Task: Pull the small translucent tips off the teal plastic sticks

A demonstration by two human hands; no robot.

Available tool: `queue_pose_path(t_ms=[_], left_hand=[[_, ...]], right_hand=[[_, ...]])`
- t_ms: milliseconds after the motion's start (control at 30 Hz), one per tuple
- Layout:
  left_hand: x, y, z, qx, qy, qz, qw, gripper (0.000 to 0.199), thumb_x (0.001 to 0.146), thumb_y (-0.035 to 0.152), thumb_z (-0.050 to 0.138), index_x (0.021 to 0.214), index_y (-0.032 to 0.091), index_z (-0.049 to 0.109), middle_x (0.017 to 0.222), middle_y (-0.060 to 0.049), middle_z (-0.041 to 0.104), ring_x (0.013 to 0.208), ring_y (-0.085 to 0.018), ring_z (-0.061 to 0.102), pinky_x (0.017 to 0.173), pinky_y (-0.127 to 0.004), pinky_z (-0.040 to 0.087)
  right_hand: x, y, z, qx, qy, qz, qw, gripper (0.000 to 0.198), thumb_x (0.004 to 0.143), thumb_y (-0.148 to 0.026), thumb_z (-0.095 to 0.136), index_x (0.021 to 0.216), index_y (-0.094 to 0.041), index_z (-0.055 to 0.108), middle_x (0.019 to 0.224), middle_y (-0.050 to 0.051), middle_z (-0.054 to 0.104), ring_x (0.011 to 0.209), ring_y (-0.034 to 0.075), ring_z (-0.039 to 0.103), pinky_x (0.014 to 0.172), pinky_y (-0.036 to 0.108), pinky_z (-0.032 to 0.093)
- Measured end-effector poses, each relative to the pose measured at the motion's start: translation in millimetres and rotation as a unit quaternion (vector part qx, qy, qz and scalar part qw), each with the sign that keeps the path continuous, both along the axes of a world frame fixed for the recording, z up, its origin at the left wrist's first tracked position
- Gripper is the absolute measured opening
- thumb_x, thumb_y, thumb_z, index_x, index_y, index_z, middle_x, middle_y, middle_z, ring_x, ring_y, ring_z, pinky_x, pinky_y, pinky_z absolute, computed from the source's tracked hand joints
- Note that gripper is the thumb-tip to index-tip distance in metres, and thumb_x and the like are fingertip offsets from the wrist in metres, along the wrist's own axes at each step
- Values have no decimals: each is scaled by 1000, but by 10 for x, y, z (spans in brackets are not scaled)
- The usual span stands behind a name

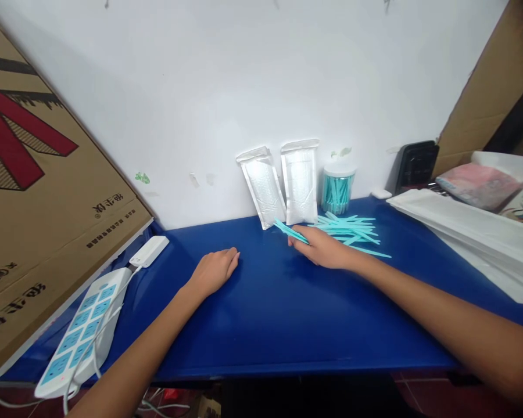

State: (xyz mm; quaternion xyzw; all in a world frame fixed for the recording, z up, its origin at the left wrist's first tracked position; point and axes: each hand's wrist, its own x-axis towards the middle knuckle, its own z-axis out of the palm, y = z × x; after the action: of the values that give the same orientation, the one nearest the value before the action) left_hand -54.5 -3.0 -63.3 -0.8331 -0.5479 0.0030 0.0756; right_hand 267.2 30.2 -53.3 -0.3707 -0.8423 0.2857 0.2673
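Observation:
My right hand [316, 247] is closed around a few slim turquoise plastic sticks [290, 231], held just above the blue tabletop with their ends pointing left. Behind and beside it lies a loose pile of the same sticks [357, 229]. A clear jar with a white lid [339, 188], full of such sticks, stands behind the pile. Two white bubble mailers [300, 183] lean against the wall, nearest to the held sticks. My left hand [215, 270] rests on the table with its fingers curled in, and nothing shows in it.
On the left are a white power strip [87, 331] with cables, a small white box [149, 251] and a large cardboard box [47, 191]. White packaging sheets [470, 232] lie at the right. A black object [416, 164] stands by the wall.

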Motion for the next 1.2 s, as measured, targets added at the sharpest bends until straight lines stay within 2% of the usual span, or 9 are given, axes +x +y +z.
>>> queue_pose_path(t_ms=[200,433,600,733,800,867,933,1033,1200], left_hand=[[263,277,-41,8,-79,-58,995,48,108,43,25,92,20,63,99,-9,64,72,-20,62,68,-33,43],[574,560,-63,-45,-254,-33,966,36,100,48,46,79,22,60,69,-6,58,72,-25,60,74,-33,39],[684,595,-81,-34,-383,1,923,43,101,51,44,71,22,51,63,-3,54,63,-19,52,66,-30,36],[659,550,-4,-44,-507,48,859,51,102,60,28,68,23,37,55,3,41,48,-12,36,51,-24,30],[599,529,57,-102,-591,73,797,49,101,63,30,72,24,34,52,8,31,41,-9,23,43,-22,21],[526,515,113,-228,-719,99,648,44,99,58,43,73,24,33,50,10,27,39,-8,17,39,-21,13],[468,507,153,-306,-770,114,548,39,99,49,48,73,24,33,49,10,26,37,-8,19,37,-20,12],[448,494,177,-362,-766,115,518,32,100,43,45,76,22,38,49,10,28,36,-7,16,35,-20,13],[547,410,185,-440,-758,79,475,20,96,34,47,81,21,47,53,9,27,37,-6,12,35,-19,13]], right_hand=[[10,-6,7,16,10,3,1000,22,102,-34,46,97,-18,61,90,3,67,80,19,62,75,30,43],[2,-10,21,15,35,-10,999,23,101,-33,46,96,-18,62,89,3,66,80,18,61,78,30,44],[7,-41,51,-103,82,-5,991,30,104,-41,42,101,-18,61,66,-4,53,55,13,51,57,25,41],[24,-66,72,-181,122,24,976,46,102,-55,46,110,-16,68,64,-4,52,51,10,46,50,22,38],[22,-80,84,-197,133,28,971,48,100,-58,50,110,-15,70,63,-3,54,52,10,46,51,22,38],[9,-99,103,-216,138,22,966,47,98,-59,52,100,-15,70,62,-3,54,52,10,45,51,22,37],[-9,-120,127,-232,137,15,963,46,96,-58,56,82,-16,64,60,-3,54,51,9,44,50,22,36],[-27,-133,155,-262,146,-3,954,43,93,-55,62,72,-19,52,59,-3,54,48,8,41,47,22,32],[-5,-76,134,-309,188,-39,931,26,90,-40,63,78,-20,53,63,-3,57,46,8,36,43,24,23]])
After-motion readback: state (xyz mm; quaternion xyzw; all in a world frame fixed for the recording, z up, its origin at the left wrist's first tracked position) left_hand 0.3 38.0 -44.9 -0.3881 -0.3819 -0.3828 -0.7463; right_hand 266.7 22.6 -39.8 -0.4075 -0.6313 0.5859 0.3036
